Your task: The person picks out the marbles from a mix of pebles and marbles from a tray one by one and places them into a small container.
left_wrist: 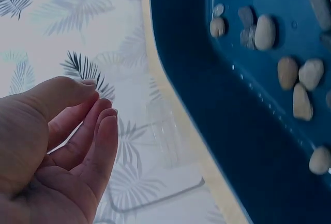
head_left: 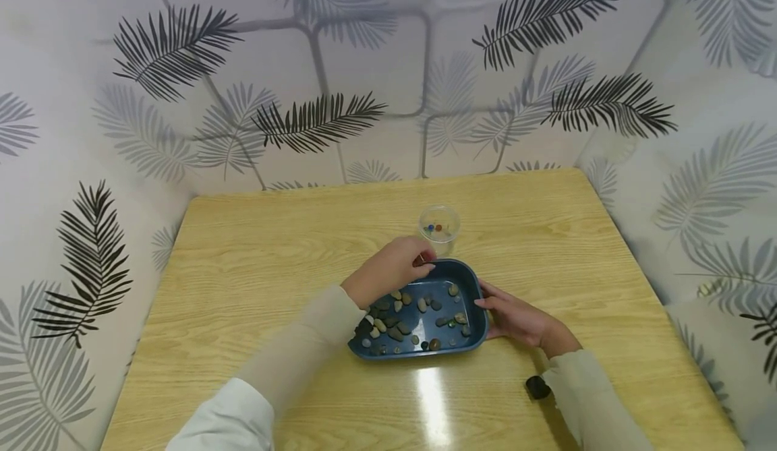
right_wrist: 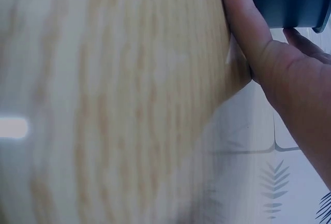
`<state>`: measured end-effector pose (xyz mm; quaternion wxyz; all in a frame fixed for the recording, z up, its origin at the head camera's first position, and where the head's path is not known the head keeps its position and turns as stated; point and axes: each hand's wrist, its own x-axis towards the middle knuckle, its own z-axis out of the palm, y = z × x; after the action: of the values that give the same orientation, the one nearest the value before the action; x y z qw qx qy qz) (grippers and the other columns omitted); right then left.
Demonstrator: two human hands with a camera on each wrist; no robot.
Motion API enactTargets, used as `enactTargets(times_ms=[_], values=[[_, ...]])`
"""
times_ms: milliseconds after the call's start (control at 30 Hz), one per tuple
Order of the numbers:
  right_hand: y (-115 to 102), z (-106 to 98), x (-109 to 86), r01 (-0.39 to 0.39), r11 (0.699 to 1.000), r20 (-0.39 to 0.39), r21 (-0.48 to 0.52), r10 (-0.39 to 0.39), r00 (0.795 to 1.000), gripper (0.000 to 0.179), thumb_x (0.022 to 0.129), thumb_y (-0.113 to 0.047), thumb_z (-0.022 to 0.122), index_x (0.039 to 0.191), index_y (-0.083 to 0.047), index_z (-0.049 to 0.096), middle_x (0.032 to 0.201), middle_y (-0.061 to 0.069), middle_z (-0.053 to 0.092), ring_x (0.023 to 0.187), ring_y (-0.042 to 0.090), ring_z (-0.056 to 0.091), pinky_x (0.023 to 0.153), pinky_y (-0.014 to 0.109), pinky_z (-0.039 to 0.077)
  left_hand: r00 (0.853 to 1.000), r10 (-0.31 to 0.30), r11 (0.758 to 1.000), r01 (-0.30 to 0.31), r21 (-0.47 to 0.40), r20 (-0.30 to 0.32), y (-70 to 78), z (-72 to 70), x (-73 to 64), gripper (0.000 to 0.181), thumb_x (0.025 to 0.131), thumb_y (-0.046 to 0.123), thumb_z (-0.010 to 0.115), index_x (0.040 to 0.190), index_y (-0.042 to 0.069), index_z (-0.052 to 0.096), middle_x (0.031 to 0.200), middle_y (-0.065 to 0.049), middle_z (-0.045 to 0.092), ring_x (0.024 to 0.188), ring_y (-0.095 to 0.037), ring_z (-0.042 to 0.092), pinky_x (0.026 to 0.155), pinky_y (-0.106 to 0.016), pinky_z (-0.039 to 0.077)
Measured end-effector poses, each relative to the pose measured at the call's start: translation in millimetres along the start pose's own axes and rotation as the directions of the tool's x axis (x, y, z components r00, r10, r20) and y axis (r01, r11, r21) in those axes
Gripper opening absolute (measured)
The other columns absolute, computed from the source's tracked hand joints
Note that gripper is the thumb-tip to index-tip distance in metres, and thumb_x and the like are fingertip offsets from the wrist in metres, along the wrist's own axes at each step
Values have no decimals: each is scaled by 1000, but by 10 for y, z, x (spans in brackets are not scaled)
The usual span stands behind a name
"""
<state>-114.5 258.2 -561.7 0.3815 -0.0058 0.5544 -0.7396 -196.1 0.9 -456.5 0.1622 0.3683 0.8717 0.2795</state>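
Observation:
A dark blue plastic tray holding several pebbles rests on the table. My right hand grips its right end, thumb at the rim and fingers along the outer wall; the right wrist view shows this hand against the tray wall. Over the tray's far rim is my left hand, thumb and fingertips brought together. In the left wrist view the left hand is beside the tray's wall; I cannot tell whether something tiny sits between its fingertips. Just beyond it stands a clear round cup.
Small blue and reddish beads lie in the clear cup. A small black object shows beside the right sleeve. The wood-patterned table meets leaf-patterned walls at the back and sides.

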Motion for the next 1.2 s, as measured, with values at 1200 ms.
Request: enactTargets(times_ms=[1200], values=[[105, -94, 40, 38, 999, -11, 18, -38, 999, 54, 95, -18, 38, 142, -28, 13, 145, 5, 7, 125, 29, 20, 80, 56, 41, 972, -141, 989, 130, 71, 187, 212, 973, 10, 5, 80, 14, 64, 80, 10, 62, 67, 5, 54, 54, -7, 47, 50, -21, 38]])
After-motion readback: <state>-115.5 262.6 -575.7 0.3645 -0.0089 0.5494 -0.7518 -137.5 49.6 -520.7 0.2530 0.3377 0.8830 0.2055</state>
